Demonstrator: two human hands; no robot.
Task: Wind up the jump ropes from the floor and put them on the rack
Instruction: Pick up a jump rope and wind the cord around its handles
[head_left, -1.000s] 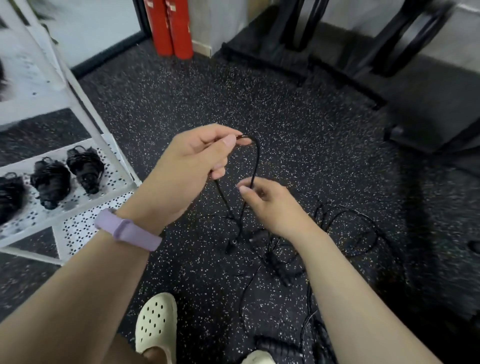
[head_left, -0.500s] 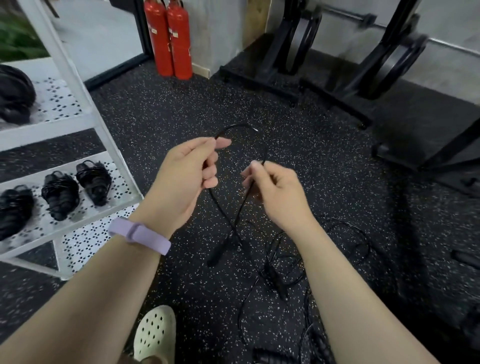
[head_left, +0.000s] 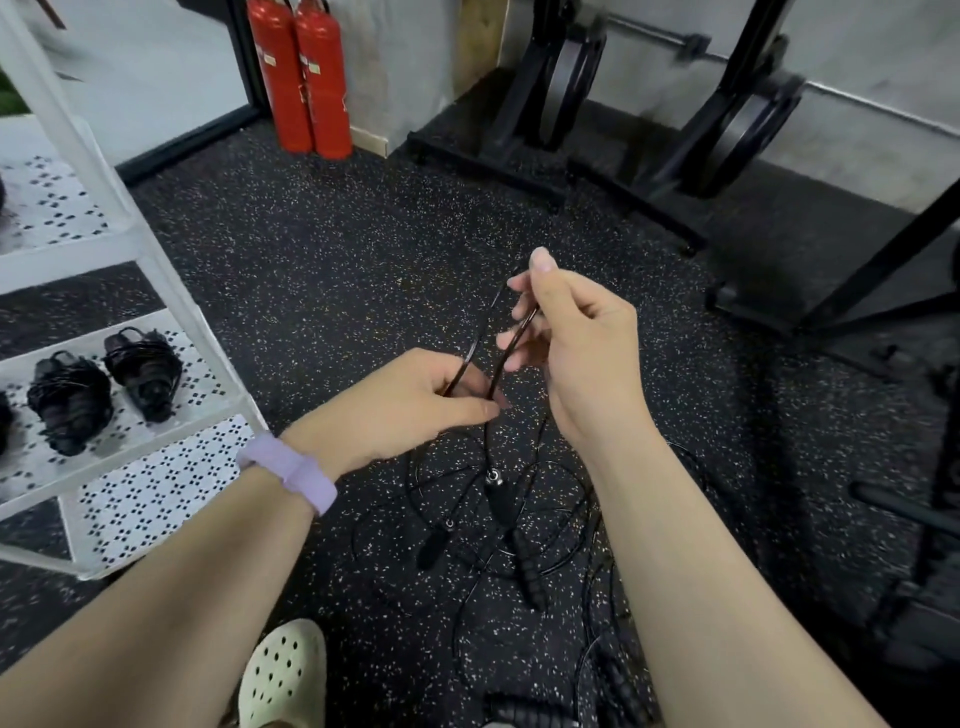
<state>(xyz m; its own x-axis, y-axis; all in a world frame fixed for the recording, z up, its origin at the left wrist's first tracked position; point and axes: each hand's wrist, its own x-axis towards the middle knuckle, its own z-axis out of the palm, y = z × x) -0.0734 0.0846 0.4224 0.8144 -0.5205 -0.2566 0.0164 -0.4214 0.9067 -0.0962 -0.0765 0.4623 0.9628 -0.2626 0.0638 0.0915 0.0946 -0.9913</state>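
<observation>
A thin black jump rope (head_left: 478, 343) runs as a doubled strand between my two hands. My left hand (head_left: 410, 405) pinches both strands low, and my right hand (head_left: 576, 338) pinches the folded top higher up. Two black handles (head_left: 498, 501) dangle from the strands just above the floor. More black ropes (head_left: 524, 566) lie tangled on the speckled floor beneath my arms. Wound rope bundles (head_left: 104, 384) sit on the middle shelf of the white rack (head_left: 171, 291) at the left.
Two red fire extinguishers (head_left: 301, 78) stand against the back wall. Black weight-plate stands (head_left: 566, 93) line the back right. A dark bar (head_left: 904, 504) lies on the floor at right. My cream clog (head_left: 283, 675) is at the bottom edge.
My right hand has risen with the rope's fold above my left hand, which dropped lower and now pinches both strands. The handles lifted slightly off the floor pile.
</observation>
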